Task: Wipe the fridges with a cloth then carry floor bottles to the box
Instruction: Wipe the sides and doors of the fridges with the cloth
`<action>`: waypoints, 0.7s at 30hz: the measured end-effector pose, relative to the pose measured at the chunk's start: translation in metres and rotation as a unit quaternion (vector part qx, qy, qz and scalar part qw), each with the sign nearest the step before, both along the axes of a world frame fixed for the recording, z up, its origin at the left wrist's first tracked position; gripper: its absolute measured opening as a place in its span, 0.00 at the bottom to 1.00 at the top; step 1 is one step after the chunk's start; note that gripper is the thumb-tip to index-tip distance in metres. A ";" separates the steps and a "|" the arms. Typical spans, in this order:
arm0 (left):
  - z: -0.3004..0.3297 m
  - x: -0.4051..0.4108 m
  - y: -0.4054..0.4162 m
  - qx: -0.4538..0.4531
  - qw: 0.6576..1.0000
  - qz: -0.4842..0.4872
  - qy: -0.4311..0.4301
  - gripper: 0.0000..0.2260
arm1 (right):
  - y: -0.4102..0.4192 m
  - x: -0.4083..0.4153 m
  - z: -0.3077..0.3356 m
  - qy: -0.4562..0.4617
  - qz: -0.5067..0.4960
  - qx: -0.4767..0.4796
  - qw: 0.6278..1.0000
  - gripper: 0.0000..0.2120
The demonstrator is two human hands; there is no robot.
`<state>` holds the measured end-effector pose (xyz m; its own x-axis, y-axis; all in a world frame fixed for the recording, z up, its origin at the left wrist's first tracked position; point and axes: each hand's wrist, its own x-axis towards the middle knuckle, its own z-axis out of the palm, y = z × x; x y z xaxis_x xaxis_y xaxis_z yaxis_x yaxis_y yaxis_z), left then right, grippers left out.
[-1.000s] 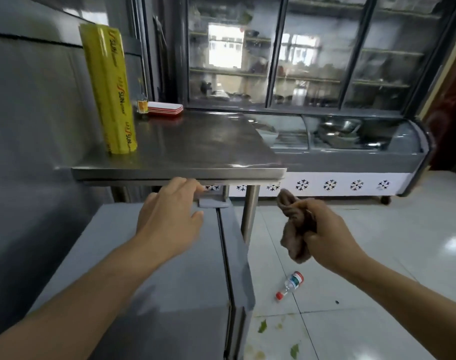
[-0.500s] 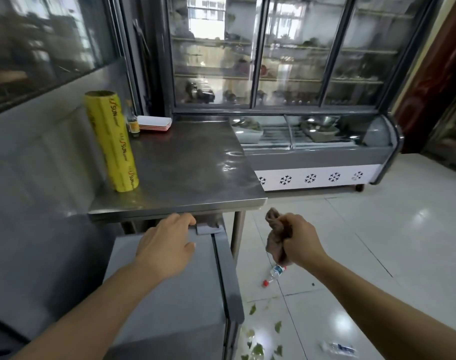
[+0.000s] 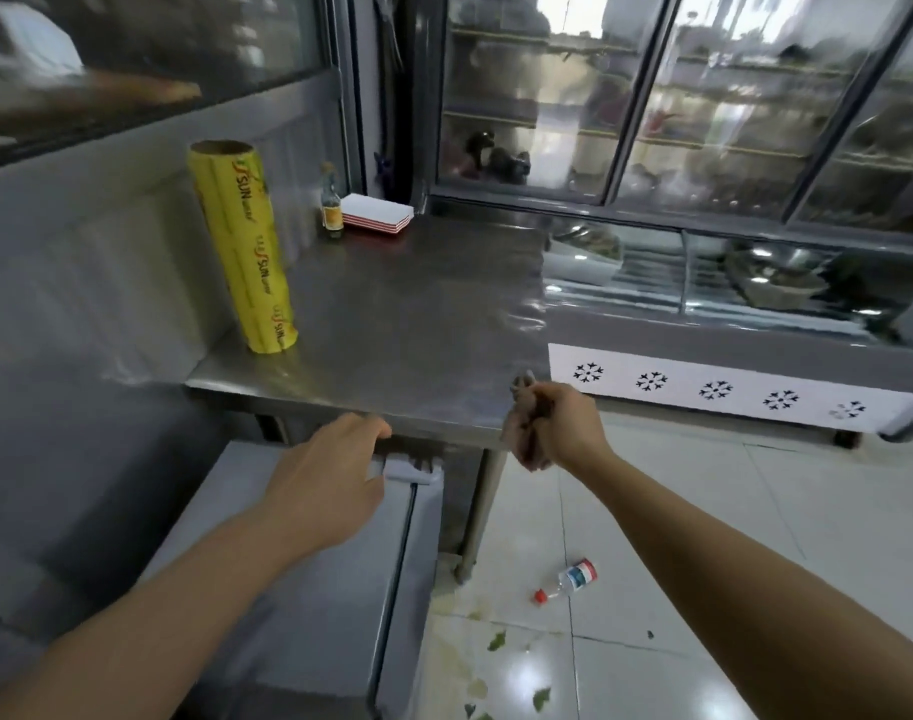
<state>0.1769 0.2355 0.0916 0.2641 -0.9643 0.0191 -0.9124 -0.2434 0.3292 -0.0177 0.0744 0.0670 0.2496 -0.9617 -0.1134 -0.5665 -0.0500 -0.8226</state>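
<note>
My right hand [image 3: 560, 428] grips a bunched brown cloth [image 3: 526, 433] at the front right corner of the steel table [image 3: 402, 324]. My left hand [image 3: 324, 485] rests flat, fingers apart, on the grey lid of a low chest fridge [image 3: 298, 605] just under the table's front edge. A small plastic bottle [image 3: 571, 579] with a red cap lies on its side on the tiled floor beside the table leg. Behind the table stand a glass-topped display freezer [image 3: 729, 324] with snowflake marks and a tall glass-door fridge [image 3: 651, 106].
On the table stand a yellow cling-film roll [image 3: 243, 246], a small brown bottle [image 3: 331, 205] and a stack of white-and-red trays [image 3: 376, 215]. Green leaf scraps [image 3: 496, 641] lie on the wet floor near the fridge. A grey wall runs along the left.
The view has risen and swung left. My right hand with the cloth has come up to the table's front corner. My left hand stays on the fridge lid.
</note>
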 end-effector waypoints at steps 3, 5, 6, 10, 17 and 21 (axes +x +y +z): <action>-0.016 -0.011 -0.013 0.015 1.000 0.019 0.018 0.22 | -0.050 0.015 -0.011 0.022 -0.001 -0.041 0.999 0.18; -0.025 -0.015 -0.018 0.031 0.999 0.025 0.013 0.23 | -0.075 0.024 -0.019 0.026 0.021 -0.059 0.998 0.12; -0.029 -0.016 -0.019 0.037 0.999 0.029 0.013 0.23 | -0.086 0.028 -0.027 0.040 0.031 -0.074 0.996 0.13; -0.042 -0.017 -0.018 0.057 0.997 0.055 0.023 0.21 | -0.100 0.038 -0.052 0.202 0.134 -0.103 0.965 0.27; -0.046 -0.013 0.004 0.053 0.992 0.102 0.046 0.19 | -0.042 0.036 -0.067 0.178 0.205 -0.075 0.960 0.24; -0.049 -0.005 0.038 0.055 0.991 0.117 0.041 0.18 | 0.014 0.042 -0.061 0.185 0.240 -0.073 0.950 0.28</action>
<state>0.1716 0.2735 0.0427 0.4761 -0.8720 -0.1138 -0.7987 -0.4830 0.3589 0.0240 0.0883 0.0058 0.6322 -0.7595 -0.1532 -0.6990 -0.4738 -0.5356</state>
